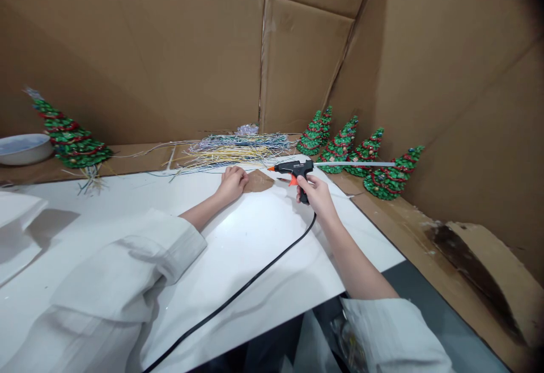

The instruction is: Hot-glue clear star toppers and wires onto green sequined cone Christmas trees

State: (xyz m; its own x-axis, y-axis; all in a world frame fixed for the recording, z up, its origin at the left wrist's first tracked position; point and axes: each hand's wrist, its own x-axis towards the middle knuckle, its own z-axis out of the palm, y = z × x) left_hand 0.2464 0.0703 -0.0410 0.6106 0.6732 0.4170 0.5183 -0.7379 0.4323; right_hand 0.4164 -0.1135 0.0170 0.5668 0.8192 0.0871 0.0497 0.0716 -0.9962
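My right hand (317, 194) is wrapped round the handle of a black glue gun (293, 167) with an orange nozzle and trigger. A long, pale glue stick (357, 164) juts from its back end. The nozzle points left, just above a small brown piece of cardboard (259, 181) on the white sheet. My left hand (233, 183) has its fingers curled at the cardboard's left edge, gripping it. A thin, dark, pointed thing (282, 179) shows below the gun's barrel; its kind is unclear.
The gun's black cord (242, 289) crosses the white table sheet (250, 248). Behind lie bundled wires (238, 149). Several small decorated Christmas trees (340, 143) stand back right, and a larger tree (74, 138) leans at left beside a white bowl (25, 151). Cardboard walls (191, 50) enclose the table.
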